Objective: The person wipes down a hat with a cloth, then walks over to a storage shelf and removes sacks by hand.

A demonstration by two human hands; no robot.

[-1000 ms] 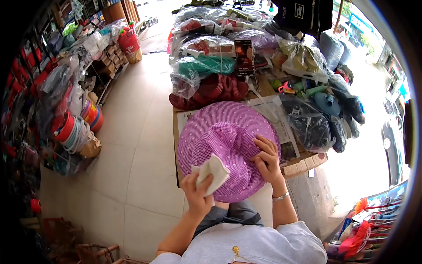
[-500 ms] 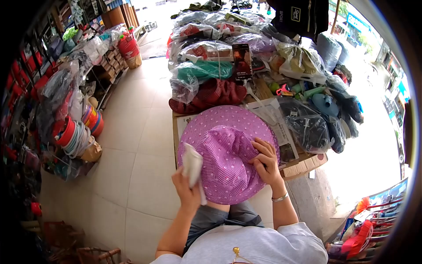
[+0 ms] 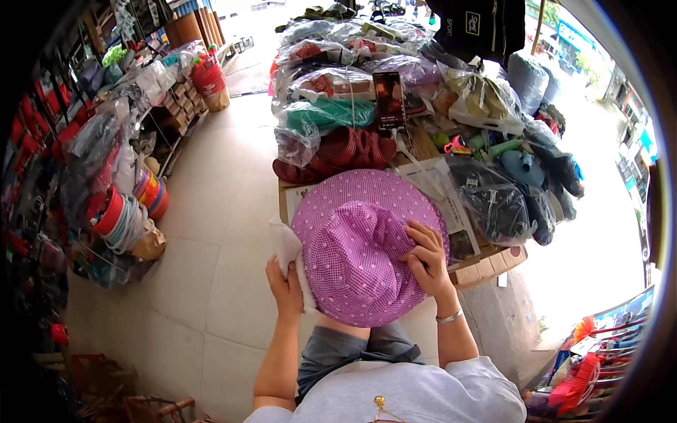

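Observation:
A wide-brimmed purple hat (image 3: 356, 257) with a fine check and small pale dots lies over my lap, its far brim resting at the front edge of the goods table. My right hand (image 3: 427, 261) grips the right side of the hat, thumb and fingers on the fabric where the crown meets the brim. At the left brim my left hand (image 3: 285, 289) holds a white cloth (image 3: 289, 247) between thumb and fingers. The cloth hangs along the hat's edge and appears to touch it. The crown is creased and partly collapsed.
Dark red sandals (image 3: 338, 156) sit just beyond the hat, beside bagged shoes and a dark boxed item (image 3: 388, 100). Black bagged shoes (image 3: 493, 204) lie to the right on the table (image 3: 486, 266). Shelves with buckets (image 3: 104, 210) line the left, across a tiled floor (image 3: 190, 275).
My left hand has moved left and slightly down with the white cloth, from over the brim to its outer edge. The cloth now spreads more open. My right hand and the hat barely moved.

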